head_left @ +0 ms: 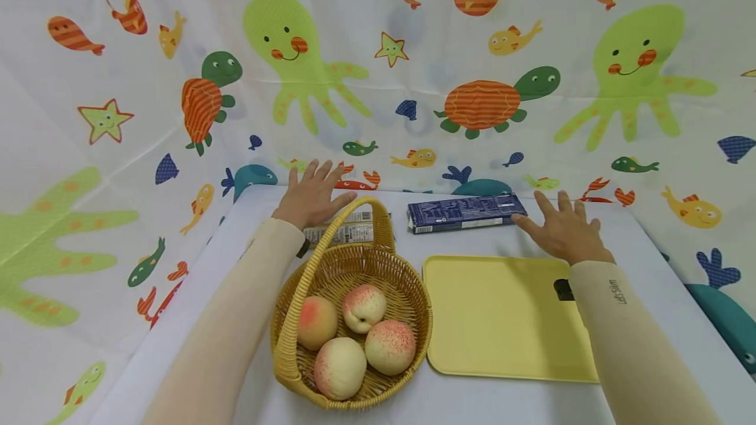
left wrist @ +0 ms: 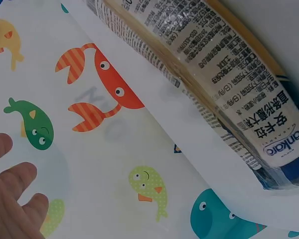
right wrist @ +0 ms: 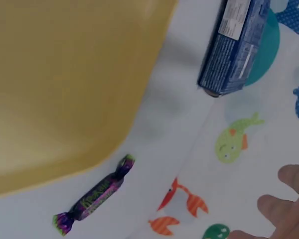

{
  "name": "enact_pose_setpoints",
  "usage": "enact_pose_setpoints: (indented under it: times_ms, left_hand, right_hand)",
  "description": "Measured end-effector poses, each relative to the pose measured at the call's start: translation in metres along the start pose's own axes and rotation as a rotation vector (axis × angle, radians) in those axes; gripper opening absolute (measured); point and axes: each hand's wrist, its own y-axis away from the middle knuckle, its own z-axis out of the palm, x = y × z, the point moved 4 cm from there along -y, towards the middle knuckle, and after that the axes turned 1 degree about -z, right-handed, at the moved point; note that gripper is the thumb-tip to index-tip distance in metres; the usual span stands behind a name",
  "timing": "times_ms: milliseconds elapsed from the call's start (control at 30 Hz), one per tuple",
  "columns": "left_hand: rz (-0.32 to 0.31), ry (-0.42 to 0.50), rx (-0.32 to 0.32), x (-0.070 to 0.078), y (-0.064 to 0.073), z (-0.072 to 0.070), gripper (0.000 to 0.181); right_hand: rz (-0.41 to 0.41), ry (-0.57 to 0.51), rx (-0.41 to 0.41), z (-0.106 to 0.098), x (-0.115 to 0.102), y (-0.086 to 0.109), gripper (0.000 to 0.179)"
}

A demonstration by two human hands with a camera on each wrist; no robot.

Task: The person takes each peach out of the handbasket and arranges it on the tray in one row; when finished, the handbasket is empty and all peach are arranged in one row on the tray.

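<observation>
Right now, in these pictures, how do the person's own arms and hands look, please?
The left hand and right hand wear no gloves. The left sleeve and right sleeve are long and cream-coloured. Small dark lettering marks the right one near its cuff. A small black piece shows beside each cuff; what it is, I cannot tell.

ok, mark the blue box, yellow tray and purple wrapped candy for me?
Blue box (head_left: 466, 211): head view, middle of its upper printed face.
Yellow tray (head_left: 499, 317): head view, bare flat base.
Purple wrapped candy (right wrist: 97, 197): right wrist view, middle of the wrapper, between the twisted ends.
</observation>
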Motion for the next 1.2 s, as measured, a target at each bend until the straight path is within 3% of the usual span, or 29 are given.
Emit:
enact_pose_setpoints:
  times_ms: [300,467,700,900,1033,1200]
  left_hand:
    - [0.027,-0.01,-0.001,0.002,-0.002,-0.002,0.081]
    - [0.043,0.059,-0.04,0.007,0.005,-0.007,0.079]
    - [0.044,0.302,-0.182,-0.003,0.037,-0.001,0.076]
    - [0.013,0.445,-0.226,-0.022,0.067,0.013,0.08]
    - [0.022,0.548,-0.277,-0.03,0.085,0.023,0.068]
    - [0.018,0.667,-0.337,-0.036,0.101,0.034,0.052]
  right_hand:
    - [-0.075,-0.014,-0.007,-0.001,-0.02,-0.001,0.105]
    - [-0.167,-0.099,-0.01,0.002,-0.048,0.006,0.1]
    - [-0.37,-0.399,-0.021,0.014,-0.115,0.04,0.085]
    - [-0.512,-0.595,-0.105,0.03,-0.172,0.07,0.067]
    - [-0.532,-0.626,-0.218,0.044,-0.2,0.076,0.061]
    - [-0.537,-0.552,-0.339,0.063,-0.227,0.071,0.059]
